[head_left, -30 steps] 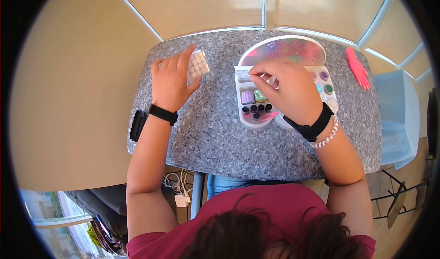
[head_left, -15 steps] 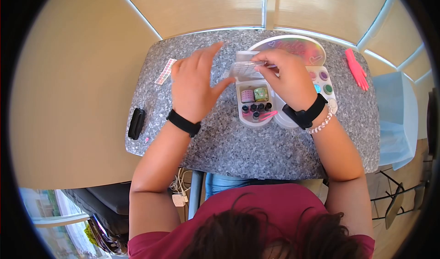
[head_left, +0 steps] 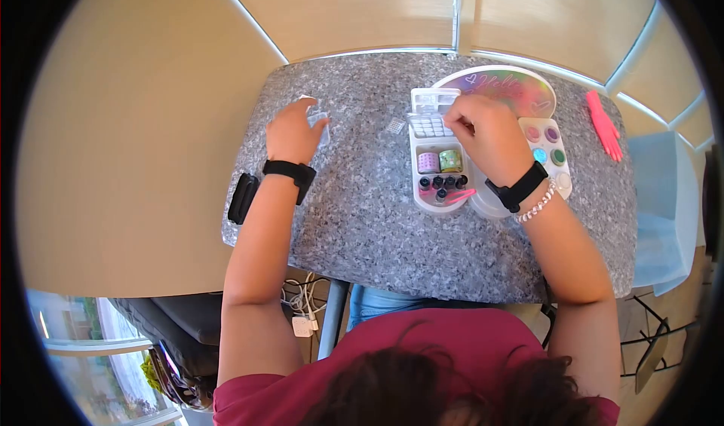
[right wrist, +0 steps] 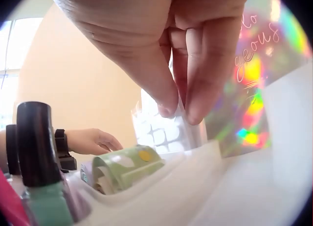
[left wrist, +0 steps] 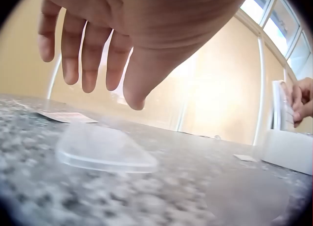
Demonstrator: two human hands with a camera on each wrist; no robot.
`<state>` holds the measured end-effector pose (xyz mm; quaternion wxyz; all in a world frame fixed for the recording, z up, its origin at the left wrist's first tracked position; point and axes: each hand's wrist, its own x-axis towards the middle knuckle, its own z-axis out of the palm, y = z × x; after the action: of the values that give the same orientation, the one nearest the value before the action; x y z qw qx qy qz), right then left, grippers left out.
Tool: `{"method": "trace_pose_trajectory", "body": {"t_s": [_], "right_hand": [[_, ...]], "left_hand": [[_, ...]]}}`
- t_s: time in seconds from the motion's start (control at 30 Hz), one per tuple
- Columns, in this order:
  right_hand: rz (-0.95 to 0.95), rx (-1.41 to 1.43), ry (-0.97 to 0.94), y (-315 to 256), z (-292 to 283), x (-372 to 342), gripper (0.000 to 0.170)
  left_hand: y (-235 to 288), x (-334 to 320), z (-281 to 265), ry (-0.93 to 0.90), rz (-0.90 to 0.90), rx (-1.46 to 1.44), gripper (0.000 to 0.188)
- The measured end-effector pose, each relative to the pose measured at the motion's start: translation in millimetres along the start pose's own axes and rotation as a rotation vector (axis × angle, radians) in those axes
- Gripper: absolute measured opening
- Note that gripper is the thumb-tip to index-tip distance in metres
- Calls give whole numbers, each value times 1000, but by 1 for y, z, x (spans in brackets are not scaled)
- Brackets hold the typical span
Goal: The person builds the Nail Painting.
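The right hand [head_left: 490, 136] pinches a clear sheet of pale squares [head_left: 430, 127] at the upper left compartment of the white kit [head_left: 416, 188]. In the right wrist view, thumb and fingertips grip the sheet [right wrist: 159, 133] beside a green patterned roll [right wrist: 129, 165]. Over the table's left part hangs the left hand [head_left: 292, 133], fingers spread and holding nothing; a clear plastic lid-like piece [left wrist: 105, 147] lies below it in the left wrist view, with a flat printed sheet [left wrist: 68, 117] behind.
Small bottles [head_left: 441, 194] and pink tweezers [head_left: 461, 196] lie in the kit, with colored pots [head_left: 540, 155] on its right side. A pink glove-like item [head_left: 603, 126] lies at the right, a black case [head_left: 242, 198] at the left edge. A small pale square [head_left: 395, 126] sits left of the kit.
The left hand moved right, then back left and away from the kit. The right hand's sheet has gone from above the kit down to its upper left compartment. The whole view has shifted slightly.
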<state>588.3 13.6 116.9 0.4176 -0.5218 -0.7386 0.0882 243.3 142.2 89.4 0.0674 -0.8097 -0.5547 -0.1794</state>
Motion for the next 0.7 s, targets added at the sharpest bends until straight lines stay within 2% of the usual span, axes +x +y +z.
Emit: {"method": "trace_pose_trajectory", "body": {"t_s": [0.07,0.1,0.17,0.23,0.37,0.5,0.57,0.6,0.67,0.7], "right_hand": [[32,-88,-11,0,-2,-3,3],[56,-180,-42,-2,-6,-3,3],[80,-271,-75,-6,-8,-5,3],[10,-305,18,-12,-9,-7,6],[-6,-335,6,-27,-17,-8,6],[-15,-249,37,-32,-19,-10,6],[-25,-230,43,-34,-22,-10,7],[-27,-205,49,-35,-23,-10,7],[-23,-179,53,-35,-25,-11,8],[-19,-149,67,-33,-26,-11,7]], "left_hand": [[-28,6,3,-50,-198,18,49],[-41,9,7,-48,-199,18,49],[-68,14,17,-123,-376,92,48],[-85,14,22,-140,-385,73,47],[-92,17,20,-222,-429,-76,46],[-87,14,23,-259,-447,-120,47],[-75,6,24,-11,-120,-107,50],[-71,3,23,-11,-118,-108,50],[-58,-3,19,-212,224,-146,51],[-58,-5,29,-227,252,-233,57]]}}
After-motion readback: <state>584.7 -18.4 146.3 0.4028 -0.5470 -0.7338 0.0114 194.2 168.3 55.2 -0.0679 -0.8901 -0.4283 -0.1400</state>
